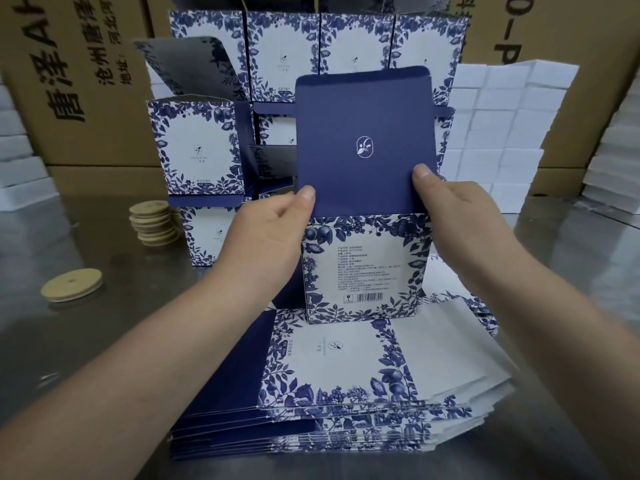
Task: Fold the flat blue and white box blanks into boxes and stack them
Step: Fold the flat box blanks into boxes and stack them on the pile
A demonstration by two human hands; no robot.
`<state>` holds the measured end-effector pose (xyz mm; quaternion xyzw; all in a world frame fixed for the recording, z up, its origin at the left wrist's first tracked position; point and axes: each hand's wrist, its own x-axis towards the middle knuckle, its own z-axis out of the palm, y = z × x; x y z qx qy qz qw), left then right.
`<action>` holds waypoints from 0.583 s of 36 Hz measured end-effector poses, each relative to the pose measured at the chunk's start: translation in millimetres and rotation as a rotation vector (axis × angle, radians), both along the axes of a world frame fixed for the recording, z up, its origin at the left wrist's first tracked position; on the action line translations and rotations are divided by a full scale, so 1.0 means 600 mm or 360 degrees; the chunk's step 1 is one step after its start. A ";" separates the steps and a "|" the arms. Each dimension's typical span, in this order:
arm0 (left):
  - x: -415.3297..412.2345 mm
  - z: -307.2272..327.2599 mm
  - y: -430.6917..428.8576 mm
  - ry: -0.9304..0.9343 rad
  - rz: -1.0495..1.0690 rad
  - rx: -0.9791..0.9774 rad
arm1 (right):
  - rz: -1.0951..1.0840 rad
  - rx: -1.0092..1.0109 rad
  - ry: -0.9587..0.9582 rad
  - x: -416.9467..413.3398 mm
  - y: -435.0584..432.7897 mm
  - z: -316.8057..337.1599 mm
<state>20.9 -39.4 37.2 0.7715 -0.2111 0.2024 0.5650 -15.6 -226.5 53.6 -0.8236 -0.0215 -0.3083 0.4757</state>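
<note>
I hold one blue and white box (363,271) upright over the pile of flat blanks (332,386) near the table's front. Its dark blue lid flap (363,140) stands straight up, logo facing me. My left hand (273,233) grips the box's left side, thumb on the flap's lower left corner. My right hand (457,216) grips the right side, thumb pressed on the flap's lower right. Behind, folded boxes (318,46) are stacked in rows, several with open flaps.
A short stack of round wooden discs (154,223) and a single disc (71,285) lie on the steel table (86,341) at left. Brown cartons (79,81) and white foam blocks (502,133) line the back.
</note>
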 end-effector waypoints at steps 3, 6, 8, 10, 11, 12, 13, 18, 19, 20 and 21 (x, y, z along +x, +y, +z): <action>0.001 0.000 0.000 -0.0021 0.0006 0.0021 | -0.0009 0.0019 0.0029 0.001 0.002 0.002; 0.002 -0.001 0.001 -0.0024 0.0005 0.0014 | -0.0035 0.0035 0.0049 0.001 0.005 0.003; 0.003 -0.002 0.000 -0.0013 -0.0016 -0.0007 | -0.0062 0.0039 0.0050 0.003 0.004 0.003; 0.005 -0.004 -0.002 -0.0029 -0.0003 -0.0026 | -0.0077 0.0042 0.0051 0.006 0.003 0.002; 0.006 -0.005 -0.002 -0.0051 0.0015 -0.0035 | -0.0083 0.0047 0.0049 0.007 0.002 0.001; 0.006 -0.006 -0.002 -0.0071 0.0035 -0.0036 | -0.0083 0.0058 0.0048 0.009 0.001 0.000; 0.007 -0.007 -0.002 -0.0090 0.0053 -0.0032 | -0.0073 0.0080 0.0045 0.010 0.001 -0.001; 0.008 -0.009 -0.004 -0.0160 0.0107 -0.0045 | -0.0110 0.0153 -0.0014 0.013 -0.004 -0.006; 0.008 -0.010 -0.004 -0.0168 0.0116 -0.0042 | -0.0101 0.0181 -0.0014 0.013 -0.004 -0.006; 0.007 -0.010 -0.005 -0.0175 0.0124 -0.0040 | -0.0085 0.0219 -0.0018 0.014 -0.004 -0.006; 0.007 -0.011 -0.005 -0.0178 0.0129 -0.0043 | -0.0068 0.0256 -0.0023 0.014 -0.002 -0.006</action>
